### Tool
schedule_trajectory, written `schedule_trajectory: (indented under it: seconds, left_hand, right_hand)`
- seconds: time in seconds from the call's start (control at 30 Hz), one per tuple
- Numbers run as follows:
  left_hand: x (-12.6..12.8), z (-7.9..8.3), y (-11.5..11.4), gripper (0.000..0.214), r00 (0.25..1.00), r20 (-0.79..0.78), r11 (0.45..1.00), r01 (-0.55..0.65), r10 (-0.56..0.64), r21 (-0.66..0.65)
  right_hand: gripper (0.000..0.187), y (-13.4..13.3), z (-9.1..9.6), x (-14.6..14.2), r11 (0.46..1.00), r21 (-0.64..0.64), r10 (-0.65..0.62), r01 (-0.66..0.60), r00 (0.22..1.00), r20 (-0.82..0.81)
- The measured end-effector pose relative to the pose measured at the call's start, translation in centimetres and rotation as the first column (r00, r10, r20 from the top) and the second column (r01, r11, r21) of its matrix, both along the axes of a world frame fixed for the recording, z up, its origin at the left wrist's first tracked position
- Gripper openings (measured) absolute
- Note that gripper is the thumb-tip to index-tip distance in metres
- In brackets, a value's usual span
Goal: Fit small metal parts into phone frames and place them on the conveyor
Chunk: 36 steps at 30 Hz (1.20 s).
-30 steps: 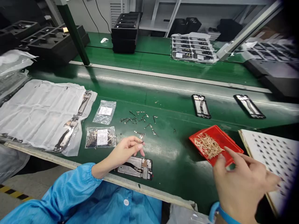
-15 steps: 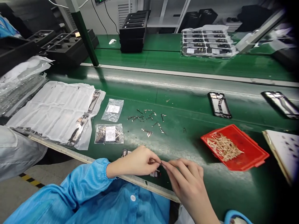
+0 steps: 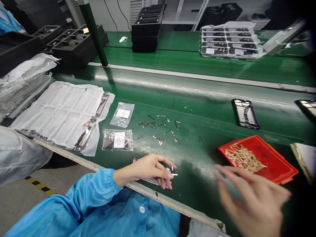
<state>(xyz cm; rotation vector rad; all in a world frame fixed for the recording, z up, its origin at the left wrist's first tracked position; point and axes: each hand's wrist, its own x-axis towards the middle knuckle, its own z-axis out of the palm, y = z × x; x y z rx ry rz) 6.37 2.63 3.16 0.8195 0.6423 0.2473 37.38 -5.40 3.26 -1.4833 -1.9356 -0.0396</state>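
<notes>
In the head view, the left hand (image 3: 148, 170) is curling narrowly over the end of a phone mid-frame (image 3: 168, 170), its fingers touching the frame, though whether they are pinching it cannot be told. The frame's long axis is running roughly left to right along the near edge of the green belt (image 3: 197, 108), with its ends showing on both sides of the hand. A tiny bright pin (image 3: 174, 174) is showing just past the fingertips; whether they are holding it is unclear.

The right hand (image 3: 251, 200) is blurring across the view with its fingers spread wide, holding nothing visible. A red plastic tray (image 3: 283, 168) of brass-coloured pins (image 3: 244, 158) is lying up and to the right of its fingertips, so this hand is nearer the tray and the left hand nearer the frame. Loose metal pins (image 3: 158, 126) are lying on the belt ahead of the left hand.
</notes>
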Motion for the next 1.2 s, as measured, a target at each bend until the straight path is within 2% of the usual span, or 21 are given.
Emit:
schedule_trajectory:
  seconds: [0.07,0.13,0.23,0.33,0.4,0.43,0.47,0.5,0.53,0.57,0.6,0.63,0.67,0.73,1.2]
  left_hand:
    - [-0.2,0.1,-0.2,0.068,1.000,0.027,0.998,-0.001,0.003,-0.067]
    - [-0.4,0.3,-0.4,0.071,1.000,0.030,0.995,-0.005,0.008,-0.101]
    - [-0.9,0.8,-1.0,0.076,1.000,0.028,0.996,0.005,-0.003,-0.094]
    - [-1.9,1.3,-2.0,0.076,1.000,-0.018,1.000,-0.012,0.012,-0.003]
    - [-2.9,1.6,-2.9,0.066,0.988,-0.123,0.976,-0.065,0.092,0.206]
    - [-3.5,1.5,-3.3,0.060,0.969,-0.196,0.924,-0.067,0.150,0.377]
    - [-4.2,1.4,-3.7,0.057,0.939,-0.272,0.826,-0.022,0.211,0.563]
    - [-4.8,1.1,-4.0,0.058,0.901,-0.342,0.691,0.069,0.267,0.720]
    - [-5.4,0.7,-4.3,0.064,0.862,-0.402,0.547,0.186,0.307,0.816]
    - [-5.9,0.3,-4.5,0.074,0.830,-0.454,0.425,0.301,0.325,0.854]
    - [-6.4,-0.1,-4.6,0.086,0.804,-0.499,0.341,0.393,0.323,0.854]
    - [-6.7,-0.6,-4.6,0.093,0.787,-0.533,0.292,0.454,0.312,0.842]
    - [-7.0,-0.9,-4.5,0.096,0.778,-0.552,0.267,0.488,0.299,0.831]
    - [-7.3,-1.4,-4.3,0.099,0.779,-0.557,0.248,0.501,0.287,0.829]
    - [-7.6,-2.3,-4.1,0.092,0.804,-0.512,0.220,0.464,0.302,0.858]
  right_hand:
    - [0.035,-0.6,0.0,-3.7,0.993,0.031,0.114,-0.117,0.990,0.087]
    - [0.034,-1.0,-0.2,-6.8,0.976,0.026,0.211,-0.214,0.973,0.093]
    - [0.032,-0.8,-0.8,-8.9,0.965,0.029,0.261,-0.262,0.964,0.043]
    - [0.027,0.0,-1.5,-9.0,0.951,-0.017,0.308,-0.309,0.950,-0.046]
    - [0.022,0.8,-1.9,-8.8,0.929,-0.118,0.330,-0.350,0.930,-0.162]
    - [0.019,1.2,-2.1,-8.8,0.908,-0.182,0.334,-0.377,0.915,-0.228]
    - [0.015,1.5,-2.3,-8.8,0.882,-0.241,0.333,-0.404,0.898,-0.288]
    - [0.011,1.9,-2.5,-8.9,0.854,-0.299,0.326,-0.427,0.885,-0.333]
    - [0.008,2.1,-2.7,-9.0,0.827,-0.348,0.318,-0.441,0.878,-0.359]
    - [0.006,2.4,-2.9,-9.1,0.805,-0.390,0.310,-0.447,0.878,-0.365]
    - [0.005,2.5,-3.0,-9.2,0.788,-0.424,0.307,-0.446,0.882,-0.356]
    - [0.005,2.7,-3.2,-9.3,0.776,-0.450,0.310,-0.442,0.888,-0.339]
    - [0.005,2.8,-3.3,-9.3,0.768,-0.467,0.315,-0.438,0.894,-0.320]
    - [0.006,2.9,-3.6,-9.4,0.764,-0.475,0.331,-0.437,0.897,-0.292]
    - [0.007,2.7,-3.8,-9.5,0.805,-0.412,0.358,-0.428,0.903,-0.238]
